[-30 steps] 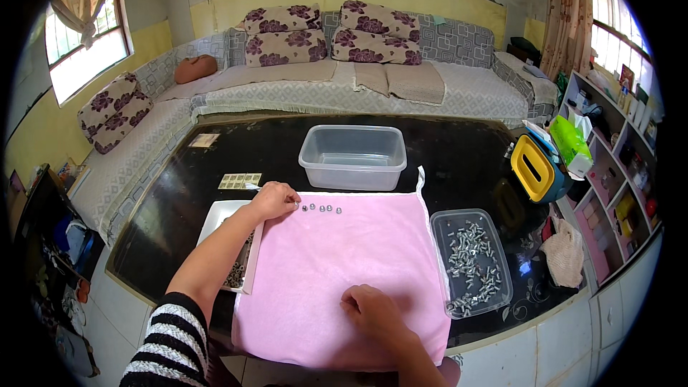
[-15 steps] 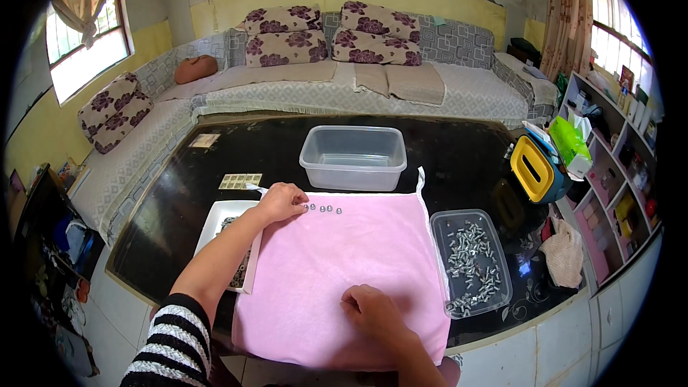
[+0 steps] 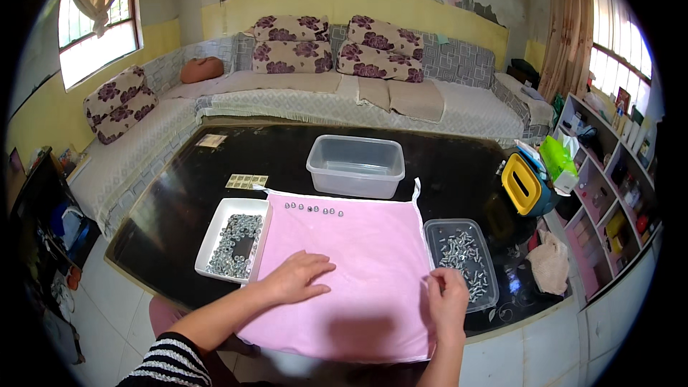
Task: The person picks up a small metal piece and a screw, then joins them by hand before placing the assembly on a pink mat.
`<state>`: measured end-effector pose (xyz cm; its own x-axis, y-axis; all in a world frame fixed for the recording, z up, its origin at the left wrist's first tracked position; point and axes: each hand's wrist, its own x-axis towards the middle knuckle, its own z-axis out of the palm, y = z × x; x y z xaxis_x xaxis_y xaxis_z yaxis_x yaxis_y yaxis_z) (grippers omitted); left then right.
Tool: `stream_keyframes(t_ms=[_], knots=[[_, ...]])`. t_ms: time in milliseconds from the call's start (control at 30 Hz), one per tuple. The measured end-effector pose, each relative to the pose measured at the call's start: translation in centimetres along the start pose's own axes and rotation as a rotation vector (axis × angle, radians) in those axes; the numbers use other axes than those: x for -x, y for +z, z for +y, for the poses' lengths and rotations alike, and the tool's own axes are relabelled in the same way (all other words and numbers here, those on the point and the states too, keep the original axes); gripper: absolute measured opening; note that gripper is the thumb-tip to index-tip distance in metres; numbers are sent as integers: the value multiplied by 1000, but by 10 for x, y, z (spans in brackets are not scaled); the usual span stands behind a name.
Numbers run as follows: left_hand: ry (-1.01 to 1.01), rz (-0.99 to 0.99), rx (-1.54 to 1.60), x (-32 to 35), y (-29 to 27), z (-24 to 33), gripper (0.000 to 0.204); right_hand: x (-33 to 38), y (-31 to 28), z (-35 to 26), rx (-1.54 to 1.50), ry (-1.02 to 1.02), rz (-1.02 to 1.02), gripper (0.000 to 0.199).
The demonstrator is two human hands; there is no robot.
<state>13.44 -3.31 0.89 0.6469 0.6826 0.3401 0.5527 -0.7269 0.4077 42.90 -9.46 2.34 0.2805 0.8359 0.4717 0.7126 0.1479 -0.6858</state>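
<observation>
Biggest first: patterned sofa (image 3: 301, 104) wraps the far side and left of your black table (image 3: 444, 172). On the table in front of you, the pink cloth (image 3: 373, 265) lies flat, pale edging along the far and right sides. Beyond its far edge: translucent bin (image 3: 355, 181), upright. Left of the cloth, white tray (image 3: 207, 245) sits right up against it, holding a loose pile of metal nuts (image 3: 244, 233) with a dark bare patch among them. Right of the cloth, shallow see-through tray (image 3: 489, 276) sits just beside it, silver bolts (image 3: 462, 258) scattered inside, lying at all angles.

Your left hand (image 3: 299, 277) is over the cloth's left half, palm down, fingers loosely spread, nothing in them that I can see. Your right hand (image 3: 447, 297) is at the cloth's right edge, overlapping the see-through tray's left rim in view; fingers curled in toward the thumb. Can't tell if they pinch anything.

Smallest: a row of eight small metal pieces (image 3: 316, 209) on the cloth near its far edge, left half, well apart from both hands. One looks darker than the rest.
</observation>
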Motion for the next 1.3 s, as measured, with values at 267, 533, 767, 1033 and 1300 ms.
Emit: stream_keyframes(t_ms=[267, 533, 767, 1033, 1300], knots=[[-134, -74, -137, 52, 26, 24, 48, 20, -22, 42, 324, 36, -63, 17], [-182, -62, -130, 86, 19, 42, 48, 21, -25, 41, 439, 89, 23, 21], [-194, 62, -45, 91, 22, 41, 44, 10, -11, 54, 473, 23, 100, 11], [-183, 108, -15, 93, 21, 40, 41, 1, 0, 45, 525, 13, 192, 8], [-176, 191, 43, 95, 23, 39, 33, 7, 26, -12, 124, -160, 94, 8]])
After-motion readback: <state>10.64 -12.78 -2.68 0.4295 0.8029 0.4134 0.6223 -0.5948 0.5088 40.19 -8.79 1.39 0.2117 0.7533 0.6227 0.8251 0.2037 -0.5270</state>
